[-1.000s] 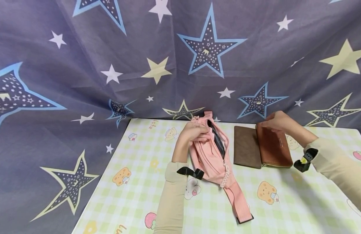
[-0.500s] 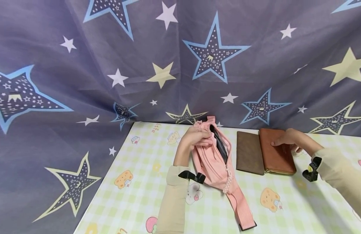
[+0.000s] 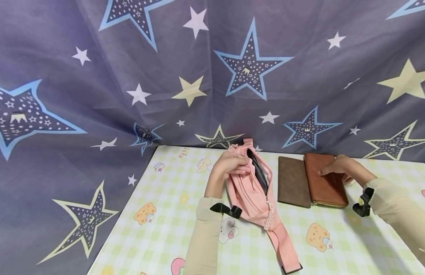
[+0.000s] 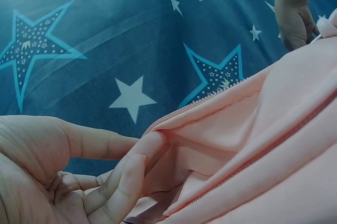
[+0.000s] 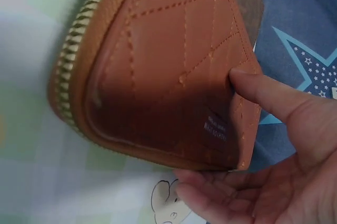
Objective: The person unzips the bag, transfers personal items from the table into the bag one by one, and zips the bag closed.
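A pink waist bag (image 3: 247, 200) lies lengthwise on the table, its main zip undone and a dark lining showing. The left hand (image 3: 230, 163) pinches the fabric beside that opening; in the left wrist view, thumb and fingers hold the edge of the pink cloth (image 4: 295, 108). To the right is a reddish-brown zip wallet (image 3: 327, 193) with a gold zipper. The right hand (image 3: 341, 168) grips its right side, thumb (image 5: 253, 84) on the top face and fingers at the edge, partly beneath. A flat dark brown wallet (image 3: 293, 183) lies touching or just under the reddish one's left side.
A checked tablecloth (image 3: 185, 233) with cartoon prints covers the table. Behind it hangs a dark star-patterned cloth (image 3: 157, 91), close to the table's back edge. The bag's strap (image 3: 286, 252) reaches toward the front, ending in a black buckle.
The right hand has moved from the reddish wallet's top left corner to its right side and grips it there. The left hand keeps its pinch on the bag. The head view has shifted slightly.
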The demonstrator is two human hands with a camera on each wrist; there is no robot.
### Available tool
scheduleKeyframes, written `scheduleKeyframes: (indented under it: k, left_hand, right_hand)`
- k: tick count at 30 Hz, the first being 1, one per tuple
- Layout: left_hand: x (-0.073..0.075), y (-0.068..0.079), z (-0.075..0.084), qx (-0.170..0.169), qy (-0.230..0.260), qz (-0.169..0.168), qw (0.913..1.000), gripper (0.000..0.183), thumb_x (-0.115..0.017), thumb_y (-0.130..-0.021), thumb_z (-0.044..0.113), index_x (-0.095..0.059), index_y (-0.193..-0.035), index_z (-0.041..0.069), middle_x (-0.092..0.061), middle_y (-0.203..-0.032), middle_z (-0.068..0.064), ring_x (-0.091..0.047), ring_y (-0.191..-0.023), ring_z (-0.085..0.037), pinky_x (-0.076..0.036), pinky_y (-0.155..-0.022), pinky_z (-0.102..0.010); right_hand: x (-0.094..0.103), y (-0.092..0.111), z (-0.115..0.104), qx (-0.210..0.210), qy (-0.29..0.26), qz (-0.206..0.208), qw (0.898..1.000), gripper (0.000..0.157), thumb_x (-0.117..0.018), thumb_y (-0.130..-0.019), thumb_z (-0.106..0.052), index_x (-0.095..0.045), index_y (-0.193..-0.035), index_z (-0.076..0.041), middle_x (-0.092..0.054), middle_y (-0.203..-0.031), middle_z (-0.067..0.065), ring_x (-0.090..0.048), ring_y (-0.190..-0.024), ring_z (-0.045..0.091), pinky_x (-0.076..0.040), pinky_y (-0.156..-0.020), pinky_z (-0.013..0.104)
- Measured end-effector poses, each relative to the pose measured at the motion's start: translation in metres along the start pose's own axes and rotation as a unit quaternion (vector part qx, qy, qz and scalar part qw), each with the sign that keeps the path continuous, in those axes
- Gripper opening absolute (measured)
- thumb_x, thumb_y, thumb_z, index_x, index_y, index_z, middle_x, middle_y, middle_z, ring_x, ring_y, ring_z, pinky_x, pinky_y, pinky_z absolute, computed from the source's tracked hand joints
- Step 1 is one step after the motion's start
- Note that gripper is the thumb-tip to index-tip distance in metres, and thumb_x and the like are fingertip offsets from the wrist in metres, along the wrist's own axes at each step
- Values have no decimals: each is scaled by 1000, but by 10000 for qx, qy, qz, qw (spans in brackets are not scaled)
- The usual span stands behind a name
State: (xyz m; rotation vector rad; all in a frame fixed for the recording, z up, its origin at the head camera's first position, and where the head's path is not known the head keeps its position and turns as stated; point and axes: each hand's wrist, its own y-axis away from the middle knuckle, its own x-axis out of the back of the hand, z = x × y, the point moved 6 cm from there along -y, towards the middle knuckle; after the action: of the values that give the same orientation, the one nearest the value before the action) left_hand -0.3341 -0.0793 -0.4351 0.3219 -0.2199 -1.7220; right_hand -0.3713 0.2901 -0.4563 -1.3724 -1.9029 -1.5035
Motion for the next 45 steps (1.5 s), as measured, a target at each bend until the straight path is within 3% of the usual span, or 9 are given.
scheduleKeyframes:
  k: [4,22,33,39,45]
  left_hand:
    - [-1,0,-1,-45,-32,-16,10000,18,-64,-85,3,-65,-99,-8,-65,-58,-4,-66,-53,-10,-57,-53,-20]
    - [-2,-1,-1,-143,-47,-96,9998,21,-64,-85,1,-63,-102,-12,-65,-57,-3,-66,-52,-9,-57,-52,-19]
    - [-1,2,1,-60,-164,-220,9996,25,-62,-87,2,-62,-108,-12,-65,-61,-3,-67,-56,-9,-59,-69,-28]
    - [-1,1,-1,-99,-112,-13,9999,20,-64,-85,2,-65,-101,-10,-65,-58,-3,-66,-53,-9,-58,-58,-23]
    - [-1,0,0,-71,-70,-16,9999,21,-65,-85,1,-66,-102,-10,-65,-60,-4,-65,-51,-9,-56,-51,-19]
  right_hand:
    - [-1,-2,1,-69,26,68,9999,95,-76,-71,-49,-34,-117,23,-45,-101,27,-59,-75,34,-57,-62,41]
    - [-1,-9,6,-163,58,-277,9995,105,-72,-73,-52,-26,-128,25,-39,-124,37,-58,-88,38,-57,-68,41]
    - [-4,-10,7,-283,37,-407,9988,103,-70,-76,-51,-24,-128,25,-39,-123,37,-58,-90,39,-57,-69,40]
    - [-4,-8,8,-320,-51,-393,9987,103,-71,-75,-52,-24,-127,25,-40,-121,36,-58,-88,38,-57,-69,40]
    - [-5,-10,10,-370,-68,-473,9982,107,-71,-75,-53,-19,-130,24,-36,-125,37,-56,-93,39,-57,-71,40]
